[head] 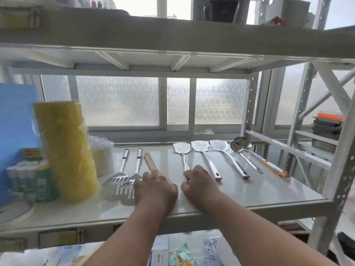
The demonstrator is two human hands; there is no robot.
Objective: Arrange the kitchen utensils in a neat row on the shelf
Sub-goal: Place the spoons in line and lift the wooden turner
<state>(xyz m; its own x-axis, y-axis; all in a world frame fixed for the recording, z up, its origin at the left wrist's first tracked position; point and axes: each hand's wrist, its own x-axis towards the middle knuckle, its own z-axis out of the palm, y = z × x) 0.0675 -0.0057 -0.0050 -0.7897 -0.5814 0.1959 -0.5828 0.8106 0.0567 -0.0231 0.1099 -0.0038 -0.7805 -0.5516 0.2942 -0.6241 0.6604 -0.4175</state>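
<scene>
The utensils (201, 160) lie in a row on the glossy white shelf (269, 191) of a metal rack backed by frosted windows (119, 100). The left hand (155, 191) rests curled over a wooden spatula (150, 162); the right hand (199, 186) pinches a steel turner (181, 152) by its handle end.

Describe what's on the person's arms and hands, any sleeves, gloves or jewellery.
Both forearms are bare as far as the frame shows, with no sleeves in view. The left hand and right hand wear no gloves, and no rings, watch or bracelet show.

Wooden spatula (151, 163) blade under left hand (156, 191)
</scene>
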